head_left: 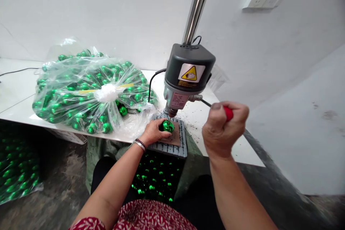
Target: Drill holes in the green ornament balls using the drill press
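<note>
A shiny green ball (168,126) sits under the bit of a bench drill press (190,68), and my left hand (156,131) grips it from the left side. Beneath the ball lies a brown board (175,139) on the drill's grey base plate (184,147). My right hand (225,127) is closed around the red knob (228,113) of the drill's feed lever (206,102). The bit's tip is at the top of the ball; whether it has gone in, I cannot tell.
Left of the drill, a large clear plastic bag (107,93) full of green balls rests on the white table (16,109). More green balls (153,178) are below the base plate and in another bag (18,172) on the floor. Dark shavings litter the tabletop.
</note>
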The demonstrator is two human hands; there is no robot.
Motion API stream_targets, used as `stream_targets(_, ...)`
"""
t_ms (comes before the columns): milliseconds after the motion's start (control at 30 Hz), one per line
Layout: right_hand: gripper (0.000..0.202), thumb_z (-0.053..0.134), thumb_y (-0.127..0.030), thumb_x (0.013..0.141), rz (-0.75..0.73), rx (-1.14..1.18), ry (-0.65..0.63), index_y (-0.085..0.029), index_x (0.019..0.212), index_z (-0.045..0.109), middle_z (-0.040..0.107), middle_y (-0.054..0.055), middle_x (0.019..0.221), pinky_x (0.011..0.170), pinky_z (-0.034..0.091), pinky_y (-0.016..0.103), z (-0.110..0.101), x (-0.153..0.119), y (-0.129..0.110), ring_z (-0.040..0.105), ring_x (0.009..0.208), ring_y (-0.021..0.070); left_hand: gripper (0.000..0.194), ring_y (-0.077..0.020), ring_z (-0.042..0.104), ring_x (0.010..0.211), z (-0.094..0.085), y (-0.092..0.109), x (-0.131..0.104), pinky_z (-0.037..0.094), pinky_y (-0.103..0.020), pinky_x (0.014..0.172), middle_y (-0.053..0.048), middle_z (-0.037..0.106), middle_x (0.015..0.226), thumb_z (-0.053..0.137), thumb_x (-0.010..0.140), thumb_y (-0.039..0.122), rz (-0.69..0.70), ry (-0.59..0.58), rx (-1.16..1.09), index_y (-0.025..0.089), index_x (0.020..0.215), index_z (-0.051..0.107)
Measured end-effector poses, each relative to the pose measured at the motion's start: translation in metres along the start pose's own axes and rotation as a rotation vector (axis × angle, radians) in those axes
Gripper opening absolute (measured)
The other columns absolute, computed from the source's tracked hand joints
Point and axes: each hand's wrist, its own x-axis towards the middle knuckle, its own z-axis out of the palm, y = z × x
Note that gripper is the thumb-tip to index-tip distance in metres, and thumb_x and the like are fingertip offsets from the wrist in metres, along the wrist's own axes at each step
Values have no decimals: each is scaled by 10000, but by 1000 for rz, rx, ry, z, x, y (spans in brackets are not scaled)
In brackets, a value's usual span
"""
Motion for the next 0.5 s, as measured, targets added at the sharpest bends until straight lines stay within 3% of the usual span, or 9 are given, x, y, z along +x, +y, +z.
stream_targets(133,262,509,-446,861,35,-26,-74,-193,799,486,518,-10,723,601,402,226,4,32,-16,459,624,68,518,-208,637,948,-4,4,-7,491,-319,899,-35,707,1032,755,651,217,16,-5,-40,168,1156,650)
stream_targets(400,213,495,-381,888,61,-17,-91,-200,795,431,475,-20,726,619,380,234,5,35,-21,437,635,62,558,-250,621,1059,-1,1,-7,468,-371,971,-76,689,1150,753,676,240,47,6,35,170,1213,619)
stream_targets(500,214,516,-347,883,132,-66,-189,-198,758,426,442,-29,681,599,336,238,5,53,-27,382,607,57,541,-254,624,1076,-1,0,-7,464,-390,990,-78,693,1163,744,694,243,73,-12,80,175,1216,621)
